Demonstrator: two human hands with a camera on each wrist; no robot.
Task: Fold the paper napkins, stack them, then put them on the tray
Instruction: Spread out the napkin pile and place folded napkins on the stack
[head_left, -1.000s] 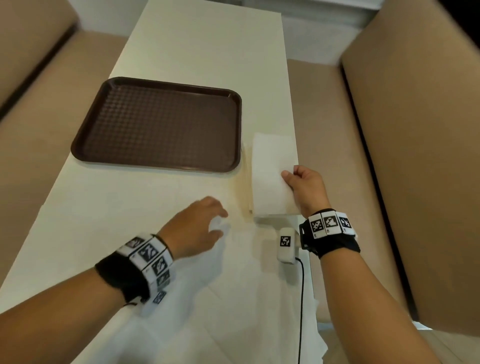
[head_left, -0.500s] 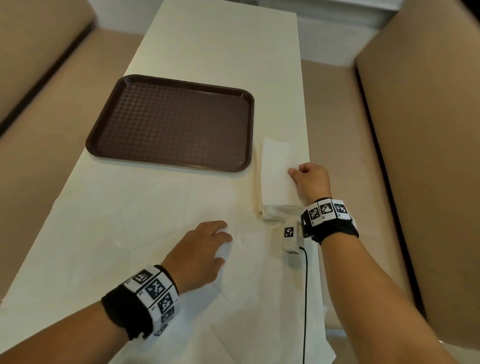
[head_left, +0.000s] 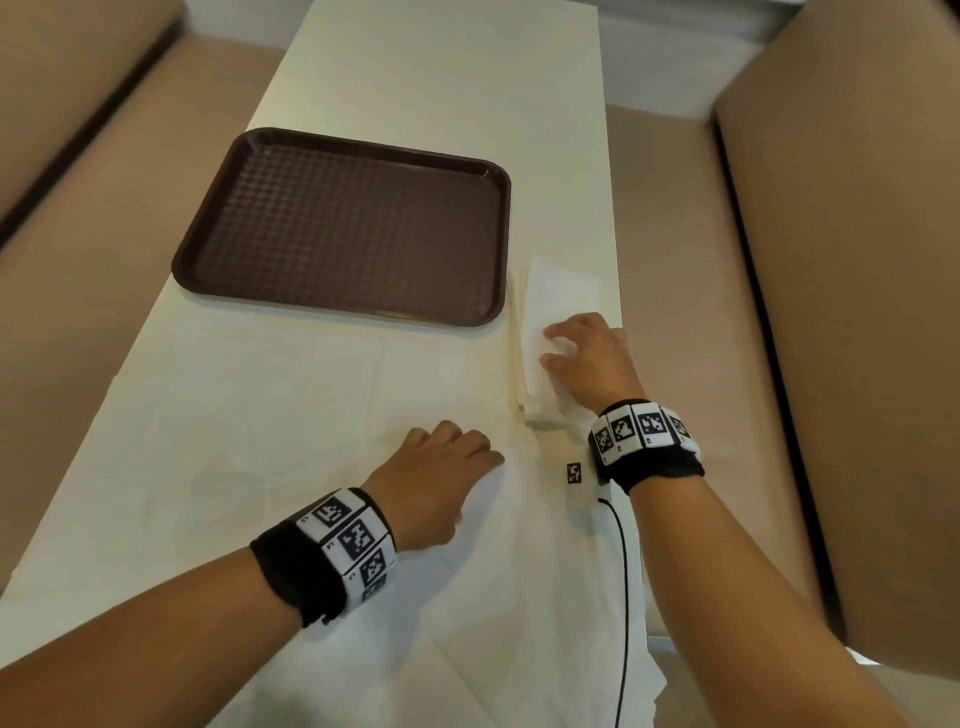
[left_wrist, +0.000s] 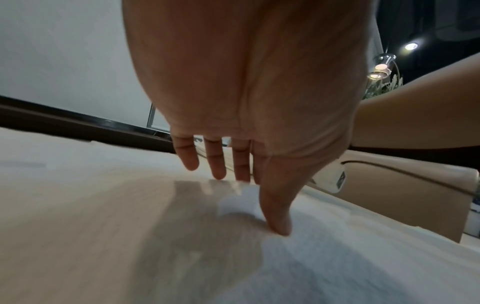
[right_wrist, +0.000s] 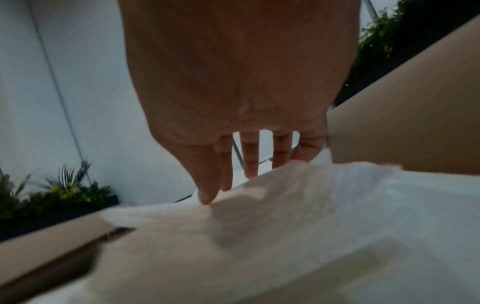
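A stack of folded napkins (head_left: 558, 332) is pressed under the spread, straight fingers of the right hand (head_left: 589, 364) at centre right of the head view, just right of the brown tray (head_left: 343, 228). An unfolded napkin (head_left: 467, 597) on the worktop (head_left: 441, 67) is touched by the relaxed, flat left hand (head_left: 434, 486), lower centre.
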